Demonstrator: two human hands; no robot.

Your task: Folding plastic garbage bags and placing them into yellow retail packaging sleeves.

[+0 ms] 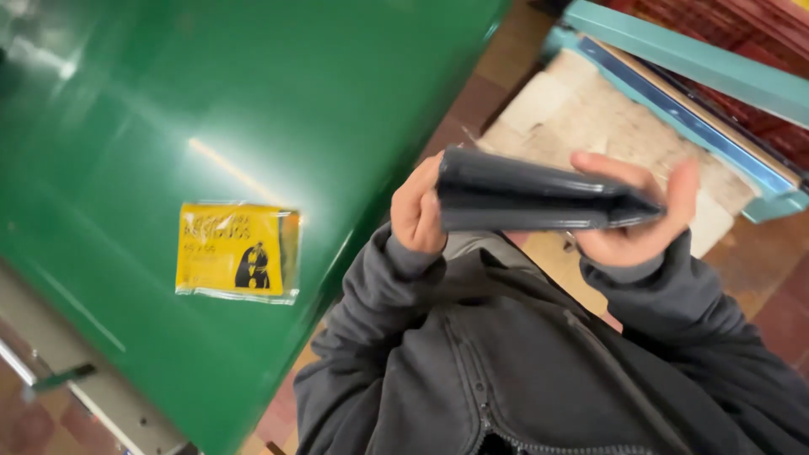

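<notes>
Both hands grip a folded stack of dark grey plastic bags (539,194), held at chest level off the green surface (168,109). Left hand (415,211) is closed on its 9 o'clock end; right hand (636,219) wraps the 3 o'clock end, fingers curled over the top. A yellow packet (236,251) lies on the surface, well apart at 9 o'clock

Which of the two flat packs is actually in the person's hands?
The dark grey folded pack, gripped by the left hand and right hand; the yellow packet lies alone on the green table.
</notes>
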